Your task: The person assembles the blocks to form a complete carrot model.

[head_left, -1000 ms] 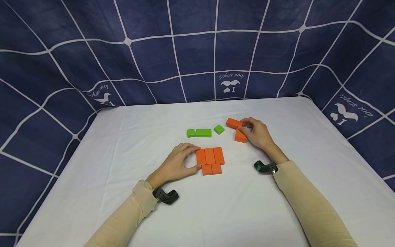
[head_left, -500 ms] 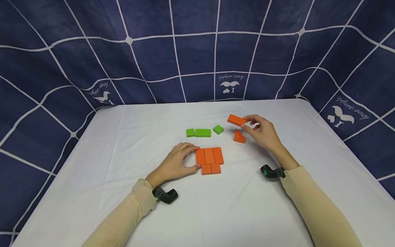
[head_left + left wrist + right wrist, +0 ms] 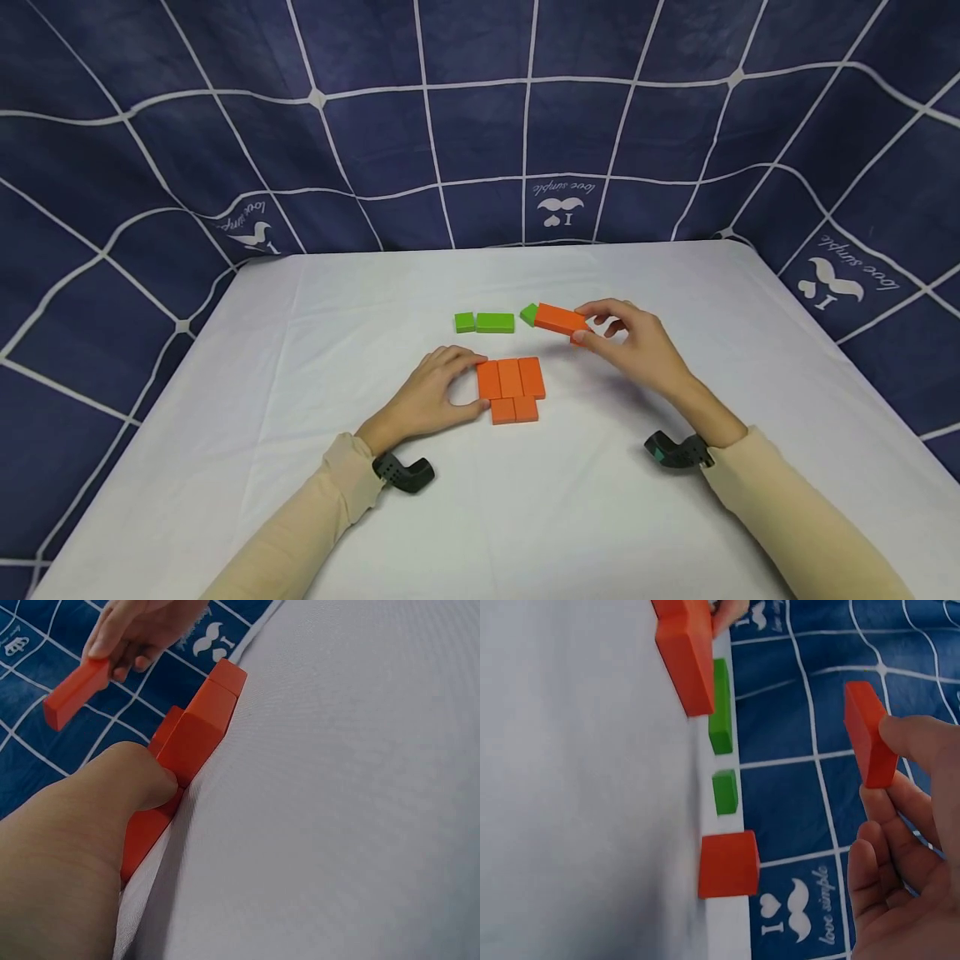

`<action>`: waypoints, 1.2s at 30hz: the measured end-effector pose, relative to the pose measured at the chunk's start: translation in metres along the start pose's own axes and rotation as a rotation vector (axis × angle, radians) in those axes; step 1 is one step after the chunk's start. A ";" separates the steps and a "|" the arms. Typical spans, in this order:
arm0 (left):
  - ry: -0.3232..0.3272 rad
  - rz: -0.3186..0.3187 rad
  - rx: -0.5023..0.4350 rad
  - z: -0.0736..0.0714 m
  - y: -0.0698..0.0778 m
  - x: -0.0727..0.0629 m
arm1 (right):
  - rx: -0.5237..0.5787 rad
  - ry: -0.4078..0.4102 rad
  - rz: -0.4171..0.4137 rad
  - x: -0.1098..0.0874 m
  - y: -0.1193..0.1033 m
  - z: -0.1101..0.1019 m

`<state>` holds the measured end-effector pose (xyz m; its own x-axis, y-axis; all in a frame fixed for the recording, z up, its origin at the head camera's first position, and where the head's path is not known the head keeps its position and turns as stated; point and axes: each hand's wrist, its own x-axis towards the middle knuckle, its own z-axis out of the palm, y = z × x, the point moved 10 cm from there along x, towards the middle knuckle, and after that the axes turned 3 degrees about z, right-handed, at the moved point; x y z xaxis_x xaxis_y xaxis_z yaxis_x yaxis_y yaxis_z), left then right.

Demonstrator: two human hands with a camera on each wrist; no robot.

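Between thumb and fingertips, my right hand [image 3: 641,346] pinches the end of a long orange block [image 3: 557,318]. The right wrist view shows this block [image 3: 870,735] raised above the white cloth. Beneath it sits an orange triangular block [image 3: 729,864], mostly covered in the head view. My left hand [image 3: 427,398] rests at an arrangement of orange blocks [image 3: 511,379], index finger at the upper end of the leftmost block and thumb at its lower end. Three long blocks lie side by side there, with two small orange blocks [image 3: 514,410] against their near edge.
Beyond the orange arrangement lie a small green block [image 3: 464,322] and a long green block [image 3: 495,323], nearly end to end. Another small green block [image 3: 528,314] is partly covered by the raised orange block. A blue checked cloth [image 3: 480,133] rises behind the white-covered table [image 3: 360,292].
My right hand has lifted the long orange block away from the triangular one, then brought it left and nearer, over the triangular block. My left hand stays at the orange arrangement.
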<state>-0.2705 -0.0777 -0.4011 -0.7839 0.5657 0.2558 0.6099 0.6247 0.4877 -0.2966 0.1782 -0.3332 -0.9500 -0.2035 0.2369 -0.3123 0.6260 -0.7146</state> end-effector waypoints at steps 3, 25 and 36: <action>0.003 0.003 -0.001 -0.001 0.001 0.000 | 0.011 -0.015 -0.050 -0.008 -0.007 0.006; 0.002 -0.004 0.000 0.000 -0.001 0.000 | 0.115 -0.334 -0.347 -0.054 -0.035 0.071; 0.010 0.010 0.009 0.000 0.001 0.000 | 0.031 -0.407 -0.443 -0.065 -0.047 0.083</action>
<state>-0.2697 -0.0776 -0.4008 -0.7791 0.5662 0.2690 0.6184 0.6242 0.4774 -0.2200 0.0993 -0.3698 -0.6524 -0.7157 0.2495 -0.6724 0.3947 -0.6261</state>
